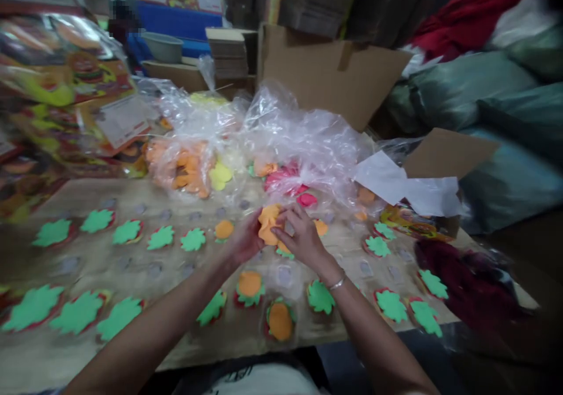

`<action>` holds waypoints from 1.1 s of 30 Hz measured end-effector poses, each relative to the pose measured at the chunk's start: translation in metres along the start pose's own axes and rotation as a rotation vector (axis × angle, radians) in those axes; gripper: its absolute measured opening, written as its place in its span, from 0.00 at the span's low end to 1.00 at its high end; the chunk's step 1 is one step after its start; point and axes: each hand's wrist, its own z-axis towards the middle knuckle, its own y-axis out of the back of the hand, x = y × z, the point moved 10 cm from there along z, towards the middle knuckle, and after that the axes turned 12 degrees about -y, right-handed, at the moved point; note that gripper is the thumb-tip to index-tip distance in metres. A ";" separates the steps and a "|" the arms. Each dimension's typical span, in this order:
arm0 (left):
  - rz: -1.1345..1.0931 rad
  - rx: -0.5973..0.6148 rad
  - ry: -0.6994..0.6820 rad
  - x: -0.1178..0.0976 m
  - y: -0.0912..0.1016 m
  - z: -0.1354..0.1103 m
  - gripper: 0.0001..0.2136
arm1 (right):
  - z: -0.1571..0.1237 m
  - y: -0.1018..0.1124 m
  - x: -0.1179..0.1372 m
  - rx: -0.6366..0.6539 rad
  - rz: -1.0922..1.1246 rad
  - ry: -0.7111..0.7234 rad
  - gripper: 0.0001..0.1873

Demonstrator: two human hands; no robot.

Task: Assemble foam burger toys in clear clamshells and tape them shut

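Above the middle of the table, both hands hold orange wavy-edged foam pieces (268, 224). My left hand (247, 237) grips their left side. The fingers of my right hand (303, 234) pinch at their right edge; how many pieces there are I cannot tell. Just below the hands, another orange piece lies on a green leaf-shaped piece (285, 253). Rows of stacked foam pieces with green leaf shapes (192, 239) on top spread across the table (176, 324). Some stacks carry an orange round (250, 283) on top, such as the one near the front edge (280, 321).
Clear plastic bags (303, 131) of orange, yellow and pink pieces line the table's back. Printed packages (88, 84) are piled at left. Behind stands a cardboard box (325, 78). Dark red cloth (466, 283) and white paper (409, 184) lie at right, near large green sacks (475, 90).
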 end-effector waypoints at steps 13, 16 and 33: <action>-0.097 -0.471 -0.239 -0.019 0.101 -0.156 0.10 | -0.084 -0.103 0.113 0.185 0.131 0.232 0.10; -0.040 -0.469 -0.353 -0.032 0.109 -0.174 0.09 | -0.080 -0.111 0.105 0.147 0.241 -0.014 0.15; -0.011 -0.839 -0.578 -0.061 0.195 -0.285 0.09 | -0.106 -0.197 0.049 0.721 0.322 -0.331 0.10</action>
